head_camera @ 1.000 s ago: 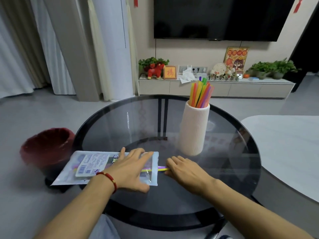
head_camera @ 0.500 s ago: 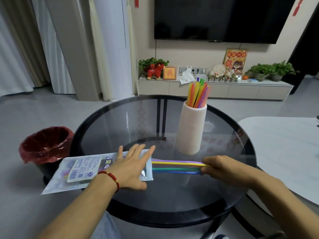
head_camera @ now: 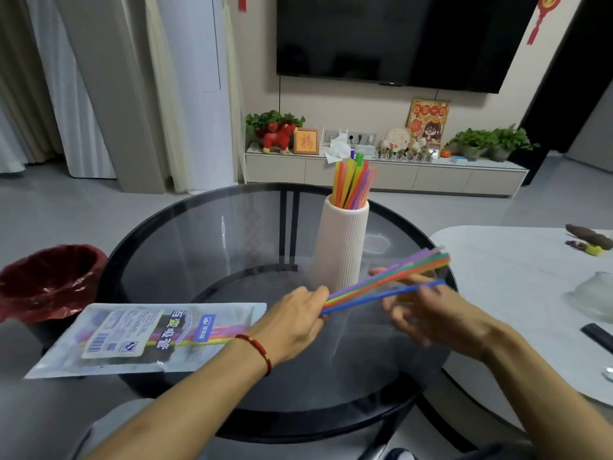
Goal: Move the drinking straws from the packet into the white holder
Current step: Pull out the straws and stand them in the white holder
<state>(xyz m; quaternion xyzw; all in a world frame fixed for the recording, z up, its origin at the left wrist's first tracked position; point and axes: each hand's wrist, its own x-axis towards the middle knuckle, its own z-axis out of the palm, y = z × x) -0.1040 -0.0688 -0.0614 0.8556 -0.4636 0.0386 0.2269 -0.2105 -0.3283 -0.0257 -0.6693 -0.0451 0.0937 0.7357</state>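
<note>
A bunch of coloured straws [head_camera: 384,282] is up off the table, slanting up to the right. My left hand [head_camera: 295,323] pinches its near end. My right hand [head_camera: 431,313] is blurred under the far half, fingers spread, with the straws lying across them. The white ribbed holder [head_camera: 345,247] stands just behind the bunch, with several straws [head_camera: 353,180] upright in it. The packet [head_camera: 149,336] lies flat at the table's left edge, a few straws still showing inside.
The round dark glass table [head_camera: 205,234] carries everything. A red-lined bin [head_camera: 46,283] stands on the floor to the left. A white table [head_camera: 514,277] at the right holds a glass bowl [head_camera: 593,293] and a dark remote [head_camera: 597,333].
The straws came fully out of the packet and rose off the table, tilting up to the right. My left hand left the packet and took their near end; my right hand's fingers loosened.
</note>
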